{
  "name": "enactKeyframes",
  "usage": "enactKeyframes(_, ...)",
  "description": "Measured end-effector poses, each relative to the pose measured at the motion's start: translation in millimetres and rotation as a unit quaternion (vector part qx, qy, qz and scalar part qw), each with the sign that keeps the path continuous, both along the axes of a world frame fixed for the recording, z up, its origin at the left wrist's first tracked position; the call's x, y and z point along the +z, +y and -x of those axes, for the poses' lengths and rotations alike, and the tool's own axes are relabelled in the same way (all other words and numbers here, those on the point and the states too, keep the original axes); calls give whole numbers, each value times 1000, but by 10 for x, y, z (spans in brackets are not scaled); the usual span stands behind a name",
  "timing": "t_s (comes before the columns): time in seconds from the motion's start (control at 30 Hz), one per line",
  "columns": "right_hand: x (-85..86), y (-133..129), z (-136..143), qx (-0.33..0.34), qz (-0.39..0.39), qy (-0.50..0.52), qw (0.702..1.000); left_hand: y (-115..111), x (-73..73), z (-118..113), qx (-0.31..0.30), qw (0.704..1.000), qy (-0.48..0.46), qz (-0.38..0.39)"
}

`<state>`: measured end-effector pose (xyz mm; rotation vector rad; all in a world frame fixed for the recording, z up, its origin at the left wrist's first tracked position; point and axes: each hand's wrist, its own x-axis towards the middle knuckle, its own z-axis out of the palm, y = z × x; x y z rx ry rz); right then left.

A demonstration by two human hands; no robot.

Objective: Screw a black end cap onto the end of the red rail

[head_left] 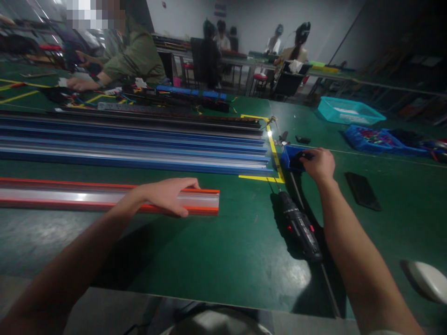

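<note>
My left hand point(165, 195) is closed across a long orange-edged metal profile point(202, 201) near its right end, thumb on the near edge and fingers over the far one. The profile lies flat on the green table. Over a small blue bin point(288, 158), my right hand point(319, 164) pinches a small black part point(306, 155), whose exact kind I cannot make out. The bin's inside is partly hidden by the hand. A black electric screwdriver point(299, 225) lies just in front of the bin, its bit pointing away from me.
Several blue metal profiles point(139, 151) lie side by side behind the orange one. Yellow tape point(274, 151) marks their right end. A dark phone point(363, 190), a white rounded object point(428, 279) and a turquoise basket point(349, 110) are on the right. A co-worker point(136, 53) sits across the table.
</note>
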<state>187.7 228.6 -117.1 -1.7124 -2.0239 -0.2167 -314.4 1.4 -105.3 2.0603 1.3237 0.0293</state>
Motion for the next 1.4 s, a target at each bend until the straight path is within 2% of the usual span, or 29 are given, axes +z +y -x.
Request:
enactKeyframes(0.47, 17, 78, -20, 40, 35, 23, 998, -73, 67, -50, 17, 999, 26, -17)
enactKeyframes(0.77, 42, 63, -57, -1, 76, 65, 995, -88, 68, -56, 19, 999, 24, -21)
enactKeyframes(0.9, 131, 31, -67, -34, 62, 114, 991, -84, 61, -55, 21, 999, 20, -19)
enactKeyframes(1.07, 354, -57, -12, -38, 10, 188, 981, -86, 51, -46, 21, 999, 11, -24)
enactKeyframes(1.17, 478, -175, 150, 23, 6, 217, 976, -90, 45, -44, 23, 999, 16, -27)
enactKeyframes(1.3, 518, -451, 611, 169, 88, 198, 961, -90, 40, -43, 21, 999, 14, -29)
enactKeyframes(1.33, 503, -530, 761, 214, 117, 176, 954, -88, 40, -43, 19, 999, 13, -31)
enactKeyframes(1.4, 452, -673, 1068, 340, 165, 55, 924, -83, 38, -45, 16, 999, 13, -33)
